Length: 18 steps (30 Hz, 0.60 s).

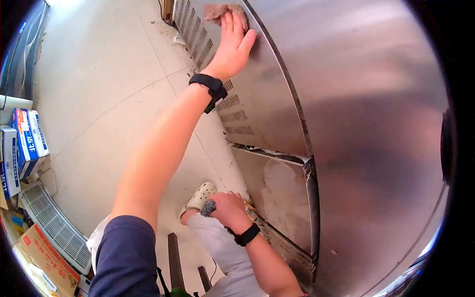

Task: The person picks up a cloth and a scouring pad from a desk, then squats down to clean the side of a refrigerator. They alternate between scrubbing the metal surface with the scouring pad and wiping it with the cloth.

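Note:
My left hand reaches to the top of the view and presses a brownish-pink cloth against the side of a large stainless-steel cabinet. Its fingers lie over the cloth, close to the dark seam of the panel. Lower down, my right hand is closed on a grey steel wool scrubber, above my knee and apart from the metal. A black band circles each wrist. Grime marks the cabinet's lower panel and its dark edges.
Pale tiled floor stretches to the left. Blue-and-white boxes, a slatted grille and a brown carton line the left side. My foot in a cream clog stands near the cabinet, with dark stool legs below.

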Tool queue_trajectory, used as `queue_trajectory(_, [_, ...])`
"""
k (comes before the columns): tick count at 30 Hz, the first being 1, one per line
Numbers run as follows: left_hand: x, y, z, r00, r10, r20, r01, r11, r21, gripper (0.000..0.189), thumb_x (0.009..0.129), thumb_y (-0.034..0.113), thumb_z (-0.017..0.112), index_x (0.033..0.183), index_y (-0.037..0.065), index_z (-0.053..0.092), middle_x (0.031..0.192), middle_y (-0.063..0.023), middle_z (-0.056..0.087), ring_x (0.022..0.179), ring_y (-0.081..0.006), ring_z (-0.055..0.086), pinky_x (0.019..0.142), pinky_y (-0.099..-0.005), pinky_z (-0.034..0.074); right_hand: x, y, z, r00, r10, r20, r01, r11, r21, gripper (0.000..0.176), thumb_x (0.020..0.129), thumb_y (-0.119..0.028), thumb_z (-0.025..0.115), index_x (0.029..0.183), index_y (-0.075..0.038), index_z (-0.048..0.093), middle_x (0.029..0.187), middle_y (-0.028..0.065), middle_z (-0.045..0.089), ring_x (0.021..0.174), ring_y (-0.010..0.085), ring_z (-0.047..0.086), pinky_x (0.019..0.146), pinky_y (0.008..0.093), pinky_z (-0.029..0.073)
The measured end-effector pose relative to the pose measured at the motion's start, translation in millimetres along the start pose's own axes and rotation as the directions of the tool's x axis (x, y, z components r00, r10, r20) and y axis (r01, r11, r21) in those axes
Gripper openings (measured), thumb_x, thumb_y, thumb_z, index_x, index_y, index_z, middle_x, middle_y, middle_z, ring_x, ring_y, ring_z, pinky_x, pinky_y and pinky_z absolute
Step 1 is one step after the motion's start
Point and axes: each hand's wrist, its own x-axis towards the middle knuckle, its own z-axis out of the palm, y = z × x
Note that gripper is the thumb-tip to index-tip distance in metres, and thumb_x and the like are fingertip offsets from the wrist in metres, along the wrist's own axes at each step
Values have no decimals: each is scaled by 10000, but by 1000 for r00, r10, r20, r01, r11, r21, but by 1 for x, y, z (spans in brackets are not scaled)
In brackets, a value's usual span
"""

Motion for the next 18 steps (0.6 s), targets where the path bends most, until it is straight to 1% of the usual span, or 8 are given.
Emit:
queue_trajectory(2, [-31, 0, 7, 999, -35, 24, 36, 999, -40, 767, 1019, 372, 427, 1503, -132, 111, 1575, -390, 33, 1482, -524, -7, 1218, -522, 66, 4, -7, -7, 987, 61, 147, -53, 997, -61, 345, 736, -276, 781, 1066, -189, 737, 1044, 64, 707, 1036, 295, 619, 892, 432, 449])
queue_trajectory(5, [-60, 23, 10, 965, 183, 189, -219, 957, 190, 779, 1019, 390, 424, 1491, -150, 120, 1574, -390, 36, 1455, -578, -6, 1206, -566, 54, 11, -11, -9, 953, 109, 283, -84, 992, -99, 351, 741, -278, 777, 1079, -196, 735, 1058, 68, 703, 1054, 295, 613, 900, 426, 451])
queue_trajectory(7, [-52, 28, 8, 959, 136, 248, -194, 954, 229, 760, 1046, 375, 371, 1518, -126, 49, 1596, -354, -48, 1502, -450, -87, 1228, -467, 8, 9, -4, 1, 984, 41, 173, -33, 998, -52, 251, 748, -280, 750, 978, -181, 726, 993, 81, 707, 988, 308, 640, 853, 441, 460])
queue_trajectory(10, [-7, -5, -6, 982, 87, 169, -110, 986, 129, 747, 1040, 350, 365, 1504, -150, 60, 1590, -365, -41, 1502, -452, -79, 1227, -486, 8, 7, -4, -5, 997, 0, 72, -1, 1000, 2, 175, 751, -279, 725, 885, -167, 719, 912, 97, 712, 902, 330, 667, 794, 463, 475])
queue_trajectory(11, [-12, -6, -6, 983, -150, 102, 151, 988, -6, 747, 1042, 333, 346, 1493, -168, 23, 1588, -367, -46, 1503, -447, -82, 1226, -494, 4, 4, -7, -9, 998, -8, 70, 7, 1000, 18, 182, 747, -276, 727, 893, -168, 721, 895, 99, 712, 882, 339, 668, 783, 470, 481])
queue_trajectory(14, [-84, -42, 15, 975, -127, 181, 91, 977, 195, 774, 1046, 341, 346, 1490, -170, -27, 1592, -356, -66, 1505, -439, -96, 1226, -483, -2, 8, 12, 7, 995, -19, 96, 19, 1000, 2, 200, 735, -277, 738, 901, -165, 721, 888, 101, 714, 885, 340, 667, 780, 478, 484])
queue_trajectory(16, [-118, -23, 23, 911, -245, 333, 190, 963, 191, 795, 1044, 347, 369, 1497, -154, -51, 1592, -355, -74, 1504, -439, -104, 1226, -482, 1, 11, 17, 10, 996, -47, 71, 47, 999, -3, 220, 720, -269, 755, 908, -162, 718, 902, 93, 714, 878, 340, 665, 781, 483, 481])
queue_trajectory(18, [-100, 9, 15, 916, -197, 350, 142, 974, 177, 778, 1040, 339, 385, 1503, -146, -9, 1600, -340, -50, 1508, -434, -90, 1228, -476, 15, 8, 16, 13, 999, -48, 18, 48, 999, -7, 240, 715, -262, 767, 928, -163, 716, 932, 85, 715, 915, 335, 657, 807, 473, 477])
